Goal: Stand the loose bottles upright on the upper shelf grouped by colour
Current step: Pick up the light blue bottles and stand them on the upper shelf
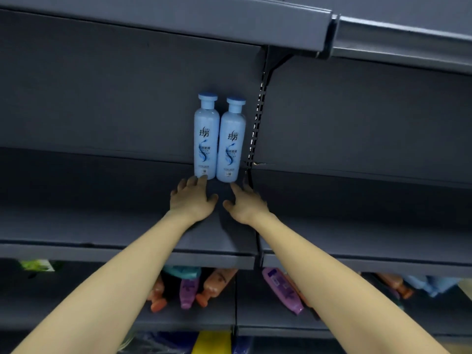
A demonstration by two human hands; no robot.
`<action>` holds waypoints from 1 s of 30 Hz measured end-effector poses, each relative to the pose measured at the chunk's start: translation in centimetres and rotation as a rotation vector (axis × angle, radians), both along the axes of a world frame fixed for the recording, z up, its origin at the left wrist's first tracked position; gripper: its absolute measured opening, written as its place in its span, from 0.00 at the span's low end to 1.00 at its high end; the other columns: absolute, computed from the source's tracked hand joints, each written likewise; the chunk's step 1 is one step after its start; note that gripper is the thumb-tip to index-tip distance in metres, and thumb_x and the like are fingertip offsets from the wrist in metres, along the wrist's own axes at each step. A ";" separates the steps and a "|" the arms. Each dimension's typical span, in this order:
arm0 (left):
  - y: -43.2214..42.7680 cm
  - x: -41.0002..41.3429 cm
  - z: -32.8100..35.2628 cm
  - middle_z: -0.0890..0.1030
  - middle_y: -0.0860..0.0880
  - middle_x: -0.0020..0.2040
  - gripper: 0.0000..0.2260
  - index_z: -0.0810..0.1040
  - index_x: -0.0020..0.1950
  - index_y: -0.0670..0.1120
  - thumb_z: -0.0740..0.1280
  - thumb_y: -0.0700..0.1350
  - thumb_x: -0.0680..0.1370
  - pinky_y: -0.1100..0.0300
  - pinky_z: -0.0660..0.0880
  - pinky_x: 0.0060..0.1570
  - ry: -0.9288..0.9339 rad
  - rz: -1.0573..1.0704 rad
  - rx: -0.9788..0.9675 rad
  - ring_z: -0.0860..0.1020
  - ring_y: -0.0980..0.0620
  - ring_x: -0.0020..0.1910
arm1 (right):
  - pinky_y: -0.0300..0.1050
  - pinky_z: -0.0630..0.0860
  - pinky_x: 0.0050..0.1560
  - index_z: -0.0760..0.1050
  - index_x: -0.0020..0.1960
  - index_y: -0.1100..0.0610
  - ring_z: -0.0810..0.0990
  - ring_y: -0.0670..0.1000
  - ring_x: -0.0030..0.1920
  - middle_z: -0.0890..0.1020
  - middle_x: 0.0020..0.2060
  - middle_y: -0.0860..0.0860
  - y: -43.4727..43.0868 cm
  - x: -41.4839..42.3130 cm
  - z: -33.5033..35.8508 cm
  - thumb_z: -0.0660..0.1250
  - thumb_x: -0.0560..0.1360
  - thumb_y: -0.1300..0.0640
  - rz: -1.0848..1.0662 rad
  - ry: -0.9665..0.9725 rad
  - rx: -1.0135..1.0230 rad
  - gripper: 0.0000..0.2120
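Two light blue bottles stand upright side by side at the back of the upper shelf (102, 200), the left one (206, 139) touching the right one (231, 144). My left hand (192, 198) lies flat on the shelf, its fingertips touching the base of the left bottle. My right hand (246, 203) also rests on the shelf with straight fingers, its forefinger tip just below the right bottle's base. Neither hand holds anything. On the lower shelf lie loose bottles: orange ones (217, 284), a purple one (189, 292) and another purple one (283, 290).
A slotted upright post (258, 123) divides the shelf bays just right of the blue bottles. Another shelf edge (178, 24) hangs overhead. More orange (394, 284) and blue items (431, 284) lie at the lower right. A yellow pack (212, 343) sits at the bottom.
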State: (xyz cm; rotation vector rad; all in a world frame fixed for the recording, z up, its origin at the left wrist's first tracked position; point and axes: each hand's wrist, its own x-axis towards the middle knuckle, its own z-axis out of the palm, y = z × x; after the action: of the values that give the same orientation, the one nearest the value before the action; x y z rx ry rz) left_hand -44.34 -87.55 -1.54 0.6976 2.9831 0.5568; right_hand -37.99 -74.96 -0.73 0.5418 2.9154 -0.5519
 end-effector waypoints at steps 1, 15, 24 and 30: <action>-0.1 0.8 0.0 0.56 0.46 0.76 0.30 0.52 0.77 0.50 0.59 0.57 0.78 0.46 0.58 0.69 0.008 0.001 -0.010 0.55 0.42 0.75 | 0.62 0.56 0.72 0.45 0.78 0.48 0.52 0.60 0.75 0.50 0.77 0.54 -0.1 0.7 0.0 0.55 0.80 0.45 0.006 -0.002 0.008 0.31; -3.5 13.6 -0.7 0.61 0.45 0.74 0.28 0.57 0.75 0.47 0.59 0.56 0.78 0.45 0.62 0.66 0.082 0.076 -0.057 0.58 0.41 0.73 | 0.61 0.63 0.67 0.54 0.76 0.52 0.59 0.61 0.72 0.61 0.73 0.58 -2.3 11.9 0.0 0.55 0.80 0.45 0.162 0.046 0.079 0.28; -9.3 20.5 -2.6 0.65 0.45 0.71 0.26 0.61 0.72 0.45 0.59 0.55 0.78 0.46 0.65 0.63 0.046 0.212 -0.062 0.62 0.43 0.70 | 0.60 0.66 0.66 0.59 0.73 0.54 0.62 0.62 0.70 0.64 0.70 0.57 -7.4 16.4 -1.3 0.56 0.80 0.46 0.297 0.025 0.080 0.25; -14.6 23.0 -4.3 0.65 0.46 0.71 0.26 0.61 0.72 0.46 0.59 0.56 0.78 0.46 0.65 0.63 -0.024 0.330 -0.087 0.62 0.42 0.70 | 0.61 0.67 0.65 0.58 0.75 0.53 0.64 0.61 0.69 0.64 0.70 0.57 -12.2 17.1 -3.5 0.56 0.79 0.46 0.405 -0.033 0.065 0.27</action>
State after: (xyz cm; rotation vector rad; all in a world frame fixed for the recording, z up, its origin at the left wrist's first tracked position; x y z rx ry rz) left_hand -21.29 -102.18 -5.86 0.1906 3.0943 0.4366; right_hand -20.88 -87.12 -4.18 -0.0389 2.8986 -0.3882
